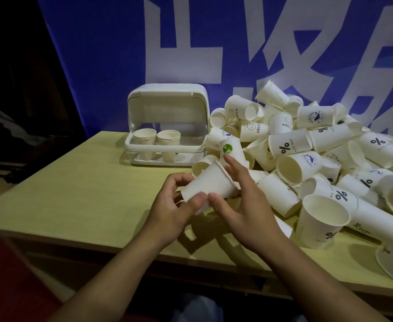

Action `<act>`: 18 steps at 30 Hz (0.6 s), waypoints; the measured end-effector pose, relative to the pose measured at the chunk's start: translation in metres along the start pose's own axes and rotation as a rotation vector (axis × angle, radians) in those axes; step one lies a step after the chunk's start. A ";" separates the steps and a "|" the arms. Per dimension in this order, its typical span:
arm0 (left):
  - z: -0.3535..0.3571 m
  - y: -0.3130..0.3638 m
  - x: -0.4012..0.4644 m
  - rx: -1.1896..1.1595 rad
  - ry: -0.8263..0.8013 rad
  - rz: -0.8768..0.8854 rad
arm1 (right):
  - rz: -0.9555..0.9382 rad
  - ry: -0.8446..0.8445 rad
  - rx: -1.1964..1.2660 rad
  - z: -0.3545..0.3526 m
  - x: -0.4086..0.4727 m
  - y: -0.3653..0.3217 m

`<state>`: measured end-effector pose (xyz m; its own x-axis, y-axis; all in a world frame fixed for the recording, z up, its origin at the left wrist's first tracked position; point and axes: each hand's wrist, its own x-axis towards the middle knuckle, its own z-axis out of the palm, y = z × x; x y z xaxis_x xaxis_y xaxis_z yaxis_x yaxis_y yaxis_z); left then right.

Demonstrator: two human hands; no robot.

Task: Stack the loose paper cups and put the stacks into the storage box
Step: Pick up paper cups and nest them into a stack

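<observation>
A single head-worn wide-angle view looks forward and down, close over the pale yellow wooden table (pixel 79 196), facing the blue-and-white banner (pixel 111 54)

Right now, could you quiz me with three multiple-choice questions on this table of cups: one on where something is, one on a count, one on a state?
1. The white plastic storage box stands where, from the camera?
A. left of the heap of white paper cups
B. right of it
C. under the table
2. How many cup stacks stand in the box?
A. none
B. two
C. five
3. The box lid is:
A. shut
B. missing
C. flipped up open

Answers: 1 A, the heap lies to its right on the pale wooden table. 2 B, two stacks stand side by side. 3 C, the interior shows under the raised lid.
</observation>
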<state>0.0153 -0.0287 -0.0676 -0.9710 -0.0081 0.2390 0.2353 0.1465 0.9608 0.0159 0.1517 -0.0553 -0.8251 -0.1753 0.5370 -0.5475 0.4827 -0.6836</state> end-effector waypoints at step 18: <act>0.005 -0.017 0.003 0.508 -0.158 0.147 | 0.132 -0.058 -0.521 -0.022 0.008 0.030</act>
<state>0.0083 -0.0264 -0.0844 -0.9334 0.1908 0.3038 0.3561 0.5945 0.7210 -0.0041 0.1841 -0.0606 -0.8969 -0.1243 0.4243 -0.3089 0.8628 -0.4001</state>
